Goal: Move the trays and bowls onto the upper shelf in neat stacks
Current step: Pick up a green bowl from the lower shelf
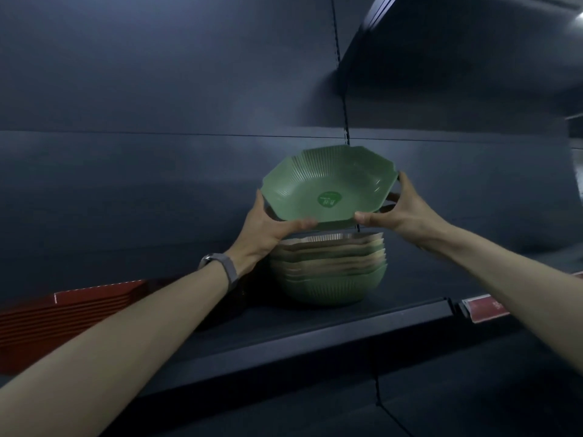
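- Dim aisle on my feed: a dark back panel (126,89) with a slotted post (345,121) running down it, and one dark shelf (394,299) at about chest height.
- Both hands are on the bowl (328,187), a green, ribbed, eight-sided one.
- Left hand (265,231) grips the bowl's left edge: thumb (299,224) lies over the near rim, and the fingers go underneath where I can't see them.
- Right hand (407,212) grips the right edge the same way, thumb (369,218) on the near rim and fingers curled round the far corner.
- The bowl is tilted toward me, so I see its inside and a round green sticker (329,199) on the bottom.
- It hangs right above the stack (331,272) of matching bowls on the shelf. A thin gap shows at the front; at the back I can't tell whether they touch.
- The stack's rims are slightly out of line with each other.
- A grey watch (220,266) is on the left wrist.
- Further left on the shelf, behind my left forearm, lies a pile of red trays (63,320).
- Out right, a red tag (482,310) is clipped to the shelf's front edge.
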A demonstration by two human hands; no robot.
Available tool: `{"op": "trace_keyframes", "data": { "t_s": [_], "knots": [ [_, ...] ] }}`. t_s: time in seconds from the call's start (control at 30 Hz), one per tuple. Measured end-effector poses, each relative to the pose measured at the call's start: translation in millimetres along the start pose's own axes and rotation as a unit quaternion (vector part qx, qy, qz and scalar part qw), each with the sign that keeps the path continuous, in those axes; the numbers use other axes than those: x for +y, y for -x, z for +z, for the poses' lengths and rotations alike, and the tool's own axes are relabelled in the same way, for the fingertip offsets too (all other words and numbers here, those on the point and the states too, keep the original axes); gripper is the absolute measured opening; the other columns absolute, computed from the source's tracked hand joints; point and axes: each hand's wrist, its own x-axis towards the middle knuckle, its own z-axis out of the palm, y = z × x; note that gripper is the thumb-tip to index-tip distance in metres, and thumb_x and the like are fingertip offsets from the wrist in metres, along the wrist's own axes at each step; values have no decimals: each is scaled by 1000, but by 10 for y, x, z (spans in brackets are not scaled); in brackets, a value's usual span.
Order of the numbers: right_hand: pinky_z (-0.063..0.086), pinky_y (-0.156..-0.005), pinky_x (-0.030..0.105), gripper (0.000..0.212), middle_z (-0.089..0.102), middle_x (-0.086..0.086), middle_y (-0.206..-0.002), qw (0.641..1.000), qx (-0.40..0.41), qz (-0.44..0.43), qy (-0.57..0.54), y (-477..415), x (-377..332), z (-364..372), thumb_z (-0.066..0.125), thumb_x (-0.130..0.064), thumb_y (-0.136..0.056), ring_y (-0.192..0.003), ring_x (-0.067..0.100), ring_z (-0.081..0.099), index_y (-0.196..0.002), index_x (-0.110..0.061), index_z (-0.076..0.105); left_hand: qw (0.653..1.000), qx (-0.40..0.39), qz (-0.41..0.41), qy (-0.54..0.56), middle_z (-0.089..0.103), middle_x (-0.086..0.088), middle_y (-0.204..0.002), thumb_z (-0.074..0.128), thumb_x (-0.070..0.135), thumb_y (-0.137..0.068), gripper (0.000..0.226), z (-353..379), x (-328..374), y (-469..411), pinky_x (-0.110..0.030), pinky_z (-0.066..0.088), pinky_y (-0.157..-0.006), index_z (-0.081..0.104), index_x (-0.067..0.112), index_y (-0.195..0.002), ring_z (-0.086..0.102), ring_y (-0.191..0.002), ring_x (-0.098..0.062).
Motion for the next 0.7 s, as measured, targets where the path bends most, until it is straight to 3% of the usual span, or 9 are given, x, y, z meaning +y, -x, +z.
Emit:
{"op": "trace_keyframes", "data": {
  "t_s": [0.1, 0.23, 0.3, 0.37, 0.43, 0.5, 0.53, 0.63, 0.7],
  "knots": [
    [45, -115, 40, 127, 54, -3, -139, 1000, -5, 13, -12, -53, 183, 83, 96, -41, -56, -133, 21, 55, -158, -26, 22, 1000, -4, -20, 5, 66, 8, -137, 102, 41, -53, 109, 26, -179, -40, -37, 54, -109, 48, 24, -146, 64, -125, -9],
    [38, -122, 43, 136, 47, -7, -145, 998, -17, 39, -39, -118, 340, 157, 101, -54, -52, -138, 16, 45, -160, -21, 25, 999, -3, -46, 13, 68, 8, -133, 103, 44, -47, 112, 56, -315, -83, -35, 56, -106, 51, 23, -144, 66, -122, -9],
    [43, -115, 34, 130, 52, -8, -141, 997, -14, 52, -54, -167, 392, 164, 102, -52, -50, -132, 13, 51, -156, -18, 34, 997, -13, -67, 30, 72, 6, -128, 105, 38, -46, 102, 89, -320, -105, -35, 57, -104, 58, 24, -136, 69, -118, -11],
    [51, -90, 12, 88, 66, -12, -120, 996, -16, 64, -64, -188, 409, 176, 98, -32, -65, -106, -4, 66, -137, -16, 51, 994, -24, -92, 43, 76, 6, -120, 102, 31, -52, 81, 116, -324, -137, -38, 57, -105, 65, 27, -124, 72, -113, -12],
    [49, -65, 2, 38, 75, -21, -91, 995, -25, 67, -63, -198, 464, 172, 85, -12, -82, -78, -15, 69, -110, -22, 61, 992, -29, -112, 55, 79, 5, -116, 101, 30, -58, 70, 133, -333, -154, -40, 56, -105, 71, 25, -120, 74, -111, -15],
    [50, -62, 4, 26, 79, -17, -85, 993, -26, 79, -78, -187, 489, 177, 83, -15, -84, -74, -12, 71, -102, -24, 66, 988, -36, -133, 72, 80, 1, -116, 100, 30, -62, 64, 160, -348, -145, -41, 55, -106, 75, 20, -120, 75, -112, -19],
    [54, -69, 9, 30, 81, -10, -93, 992, -23, 83, -89, -187, 482, 188, 87, -23, -79, -79, -7, 74, -104, -21, 69, 985, -38, -146, 85, 80, -3, -116, 98, 28, -65, 60, 175, -359, -133, -41, 55, -106, 76, 16, -120, 75, -112, -21],
    [57, -100, 40, 81, 81, 8, -110, 990, -25, 94, -101, -204, 439, 253, 101, -53, -53, -105, 21, 77, -114, -7, 75, 976, -21, -180, 123, 80, -9, -113, 93, 21, -75, 48, 202, -362, -77, -36, 59, -98, 77, 7, -118, 76, -110, -26],
    [54, -106, 49, 96, 81, 11, -109, 988, -22, 108, -108, -224, 455, 278, 102, -62, -44, -108, 27, 76, -114, -3, 76, 972, -3, -191, 138, 81, -9, -109, 93, 22, -75, 46, 222, -365, -40, -34, 61, -91, 77, 6, -115, 77, -106, -26]
  ]
}}
